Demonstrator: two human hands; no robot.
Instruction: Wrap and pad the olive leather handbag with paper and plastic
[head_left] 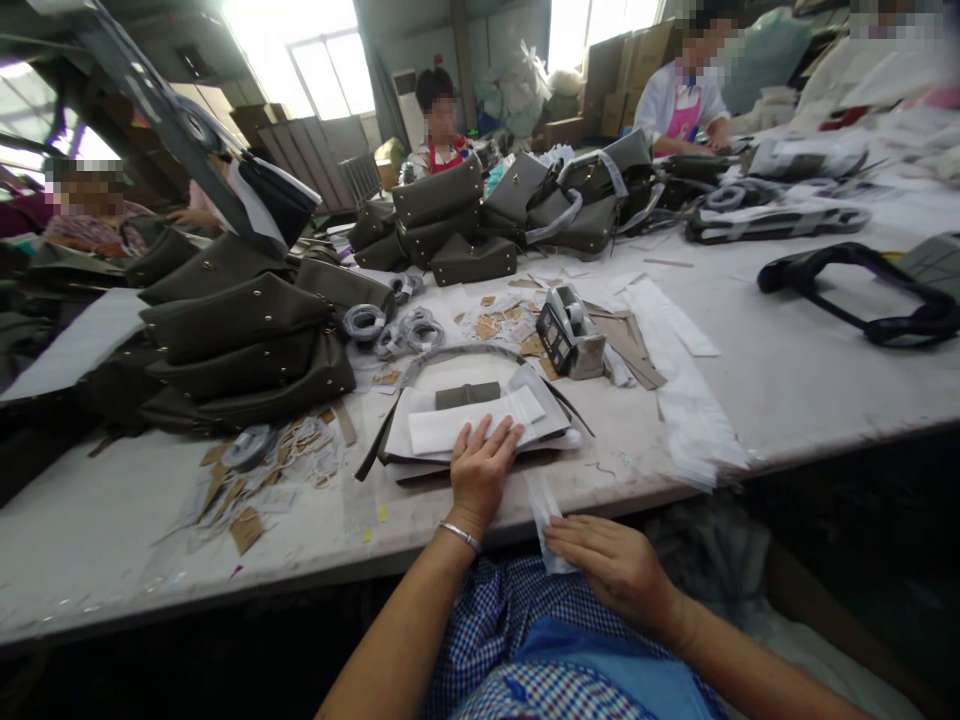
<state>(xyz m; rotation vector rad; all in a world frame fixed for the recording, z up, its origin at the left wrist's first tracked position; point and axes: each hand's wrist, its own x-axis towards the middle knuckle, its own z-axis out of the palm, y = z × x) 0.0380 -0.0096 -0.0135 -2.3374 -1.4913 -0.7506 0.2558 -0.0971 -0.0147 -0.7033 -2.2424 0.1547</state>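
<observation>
In front of me at the table's near edge lies a dark olive handbag [397,462], its wrapped handle [480,352] arching toward the far side. A white foam sheet [435,428] covers its middle, below a small olive strap piece [466,395]. My left hand [482,475] rests on the foam sheet with its fingers stretched out. Lower and to the right, my right hand [619,565] has its fingers together on a thin white strip [543,505] that hangs over the table edge. Its thumb is hidden.
A tape dispenser [571,335] stands behind the bag. Stacked olive bags [240,335] rise at left, with cardboard tags and cords [270,465] before them. White foam strips [682,400] and a black-framed object [862,290] lie at right. Co-workers sit across the table.
</observation>
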